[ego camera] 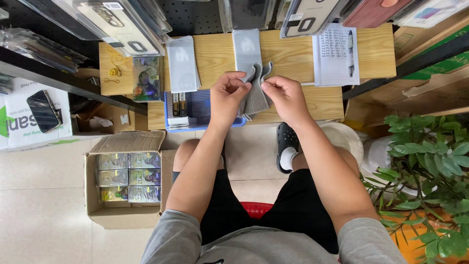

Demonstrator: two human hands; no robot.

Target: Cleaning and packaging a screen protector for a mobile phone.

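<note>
On the floor, a cardboard box [122, 217] is holding glossy packets [129, 177]. Both hands, left [228, 95] and right [284, 98], are pinching thin grey sleeves [255, 95] above a blue basket [202, 108].

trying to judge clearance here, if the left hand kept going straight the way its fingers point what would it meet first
Probably the grey packet it already pinches with the right hand; the left hand points up-right, beyond lies the wooden table.

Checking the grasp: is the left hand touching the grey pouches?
Touching. The head view shows the left hand with its fingers curled onto the edge of the grey pouches, no gap; the right hand pinches the opposite edge.
</note>
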